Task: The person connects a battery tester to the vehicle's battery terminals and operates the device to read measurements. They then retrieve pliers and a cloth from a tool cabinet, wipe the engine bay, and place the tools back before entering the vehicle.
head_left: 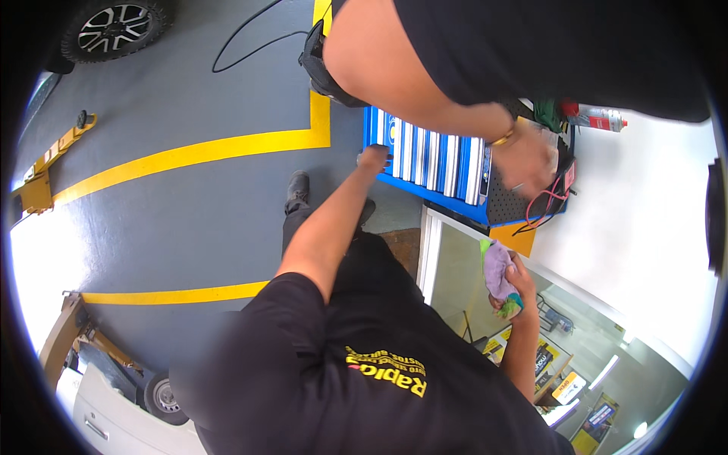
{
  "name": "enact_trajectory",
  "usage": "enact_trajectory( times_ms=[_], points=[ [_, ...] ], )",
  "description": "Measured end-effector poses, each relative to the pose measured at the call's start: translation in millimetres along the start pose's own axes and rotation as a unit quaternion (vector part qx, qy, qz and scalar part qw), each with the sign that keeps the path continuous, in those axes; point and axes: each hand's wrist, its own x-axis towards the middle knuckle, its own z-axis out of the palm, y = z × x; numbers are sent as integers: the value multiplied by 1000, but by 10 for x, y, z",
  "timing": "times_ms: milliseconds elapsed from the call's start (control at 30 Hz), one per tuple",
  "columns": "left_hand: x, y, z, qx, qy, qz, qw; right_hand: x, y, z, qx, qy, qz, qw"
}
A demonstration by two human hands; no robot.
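My left hand (pixel 374 158) is closed at the left edge of a blue tool cart (pixel 470 212), beside its row of blue and silver strips (pixel 428 163). My right hand (pixel 517 277) grips a crumpled lilac cloth (pixel 498 269) with green edging, below the cart and over a glass panel. Another person's bare arm (pixel 402 68) reaches from the top across the cart, their hand (pixel 527 163) over a dark perforated surface (pixel 506 201), partly hiding what lies under it. Red and black cables (pixel 542 212) hang beside that hand.
A spray can (pixel 599 119) lies behind the other arm. A white ledge (pixel 637 212) and glass panel (pixel 447 280) are at right. Yellow floor lines (pixel 189 152), a black cable (pixel 250 57), a wheel (pixel 114 30) and yellow lift arms (pixel 34 189) are at left.
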Motion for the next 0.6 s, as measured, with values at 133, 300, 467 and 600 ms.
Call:
enact_trajectory(
  times_ms=[133,300,467,600],
  points=[
    [857,-7,521,124,62,169,976,-76,14,260,34,-37,35,998],
    [610,157,859,83,-47,62,994,-231,504,205,91,18,66,993],
    [819,81,739,173,32,91,980,-224,639,243,83,59,44,994],
    [775,101,725,183,-12,76,980,-191,542,375,95,41,57,993]
  ],
)
